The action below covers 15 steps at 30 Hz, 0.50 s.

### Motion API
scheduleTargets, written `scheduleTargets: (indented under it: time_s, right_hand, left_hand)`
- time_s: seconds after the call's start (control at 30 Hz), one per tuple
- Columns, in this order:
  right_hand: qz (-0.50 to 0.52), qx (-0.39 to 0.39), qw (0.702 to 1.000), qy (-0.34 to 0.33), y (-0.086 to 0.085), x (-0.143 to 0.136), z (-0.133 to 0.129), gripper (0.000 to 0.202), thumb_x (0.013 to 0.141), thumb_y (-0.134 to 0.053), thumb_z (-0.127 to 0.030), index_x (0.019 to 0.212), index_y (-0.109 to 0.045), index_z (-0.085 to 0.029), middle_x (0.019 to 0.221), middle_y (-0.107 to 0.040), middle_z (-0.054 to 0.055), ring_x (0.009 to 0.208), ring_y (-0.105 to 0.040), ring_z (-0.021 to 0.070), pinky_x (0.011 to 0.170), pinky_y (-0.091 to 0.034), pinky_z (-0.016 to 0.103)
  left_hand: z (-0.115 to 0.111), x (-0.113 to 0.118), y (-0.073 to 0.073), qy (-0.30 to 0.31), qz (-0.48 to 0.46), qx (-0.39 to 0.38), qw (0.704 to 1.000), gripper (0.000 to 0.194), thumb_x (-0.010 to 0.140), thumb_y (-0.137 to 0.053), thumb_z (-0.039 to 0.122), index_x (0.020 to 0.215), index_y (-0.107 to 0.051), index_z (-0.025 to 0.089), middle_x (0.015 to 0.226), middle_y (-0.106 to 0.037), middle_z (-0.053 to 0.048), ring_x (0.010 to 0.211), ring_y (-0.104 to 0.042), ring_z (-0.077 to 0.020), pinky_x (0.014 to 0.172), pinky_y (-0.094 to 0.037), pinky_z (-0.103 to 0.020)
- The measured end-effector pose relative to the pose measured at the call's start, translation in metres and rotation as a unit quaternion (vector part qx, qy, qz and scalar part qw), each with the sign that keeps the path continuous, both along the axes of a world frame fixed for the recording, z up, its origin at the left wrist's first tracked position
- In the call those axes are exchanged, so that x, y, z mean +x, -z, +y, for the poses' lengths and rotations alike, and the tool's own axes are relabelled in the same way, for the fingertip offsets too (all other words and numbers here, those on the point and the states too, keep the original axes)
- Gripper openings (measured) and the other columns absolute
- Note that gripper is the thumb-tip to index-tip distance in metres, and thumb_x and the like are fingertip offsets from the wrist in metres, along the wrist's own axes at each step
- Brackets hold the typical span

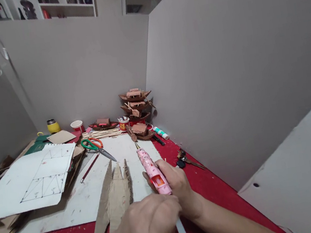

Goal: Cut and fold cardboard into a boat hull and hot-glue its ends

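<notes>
A pink glue gun (149, 164) points away from me, its metal tip up near a small brown boat. My right hand (174, 178) is wrapped round its handle. At its rear end, my left hand (151, 221) is closed on a whitish glue stick (181, 229), which sticks out below the fingers. Just left of the gun, a cut cardboard piece (116, 197) with pointed ends lies on white paper (135, 163), its lower part hidden behind my left hand.
Green and orange scissors (98, 148) and a pencil (89, 168) lie left of centre. A drawing sheet (44, 177) rests on cardboard at left. Stacked model boats (136, 105), thin sticks (105, 133) and cups stand behind. Keys (192, 162) lie by the right wall.
</notes>
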State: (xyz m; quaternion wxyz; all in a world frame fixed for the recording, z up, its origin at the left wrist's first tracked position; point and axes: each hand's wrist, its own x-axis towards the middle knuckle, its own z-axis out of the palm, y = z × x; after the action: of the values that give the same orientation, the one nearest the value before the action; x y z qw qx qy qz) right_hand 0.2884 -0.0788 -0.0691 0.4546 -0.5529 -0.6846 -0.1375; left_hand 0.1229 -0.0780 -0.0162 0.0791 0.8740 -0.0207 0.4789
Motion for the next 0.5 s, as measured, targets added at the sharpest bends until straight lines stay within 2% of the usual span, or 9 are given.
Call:
scheduleTargets:
  time_s: [0.07, 0.13, 0.23, 0.33, 0.43, 0.5]
  right_hand:
    - [0.012, -0.004, 1.000, -0.006, 0.000, 0.000, 0.000, 0.012, 0.082, -0.055, -0.021, 0.076, -0.045, -0.022, 0.063, -0.051, -0.002, 0.054, -0.046, 0.0138, 0.052, -0.029, 0.028]
    - [0.024, -0.012, 1.000, -0.014, 0.000, -0.001, 0.000, 0.013, 0.082, -0.055, -0.022, 0.075, -0.045, -0.022, 0.062, -0.051, -0.003, 0.053, -0.045, 0.0134, 0.051, -0.030, 0.027]
    - [0.051, -0.041, 0.998, -0.025, -0.003, -0.003, 0.001, 0.014, 0.083, -0.057, -0.024, 0.074, -0.046, -0.022, 0.061, -0.051, -0.004, 0.052, -0.045, 0.0121, 0.050, -0.031, 0.025]
    - [0.109, -0.090, 0.989, -0.048, -0.008, -0.005, 0.001, 0.019, 0.083, -0.059, -0.027, 0.071, -0.045, -0.021, 0.060, -0.050, -0.005, 0.051, -0.045, 0.0106, 0.048, -0.034, 0.023]
    - [0.190, -0.126, 0.970, -0.088, -0.015, -0.004, 0.000, 0.021, 0.083, -0.060, -0.034, 0.071, -0.050, -0.020, 0.060, -0.053, -0.003, 0.052, -0.049, 0.0118, 0.049, -0.041, 0.023]
    - [0.234, -0.140, 0.954, -0.123, -0.023, -0.005, -0.002, 0.018, 0.084, -0.059, -0.036, 0.087, -0.061, -0.018, 0.078, -0.066, 0.004, 0.070, -0.062, 0.0177, 0.064, -0.050, 0.029]
  left_hand:
    - [-0.001, 0.000, 0.003, 0.001, -0.011, -0.053, 0.999, 0.032, 0.089, -0.041, 0.009, 0.120, -0.047, 0.013, 0.089, -0.072, -0.013, 0.086, -0.070, -0.0203, 0.076, -0.058, -0.028]
    - [0.000, 0.000, 0.005, 0.008, -0.003, -0.071, 0.997, 0.034, 0.086, -0.044, 0.006, 0.119, -0.047, 0.014, 0.090, -0.072, -0.013, 0.087, -0.069, -0.0195, 0.076, -0.058, -0.027]
    - [0.001, 0.001, 0.002, 0.020, 0.037, -0.029, 0.999, 0.028, 0.087, -0.046, 0.009, 0.114, -0.050, 0.012, 0.097, -0.072, -0.015, 0.092, -0.069, -0.0196, 0.079, -0.058, -0.026]
    - [0.002, -0.003, -0.008, 0.013, 0.071, -0.012, 0.997, 0.029, 0.088, -0.050, 0.013, 0.116, -0.051, 0.012, 0.110, -0.069, -0.016, 0.100, -0.067, -0.0192, 0.082, -0.056, -0.024]
    - [0.007, -0.017, -0.019, 0.013, 0.050, -0.068, 0.996, 0.039, 0.085, -0.054, 0.013, 0.123, -0.049, 0.015, 0.114, -0.067, -0.015, 0.105, -0.064, -0.0198, 0.086, -0.055, -0.025]
    - [0.019, -0.031, -0.022, -0.057, 0.014, -0.146, 0.988, 0.035, 0.085, -0.054, 0.013, 0.120, -0.053, 0.017, 0.105, -0.069, -0.011, 0.090, -0.067, -0.0171, 0.078, -0.055, -0.025]
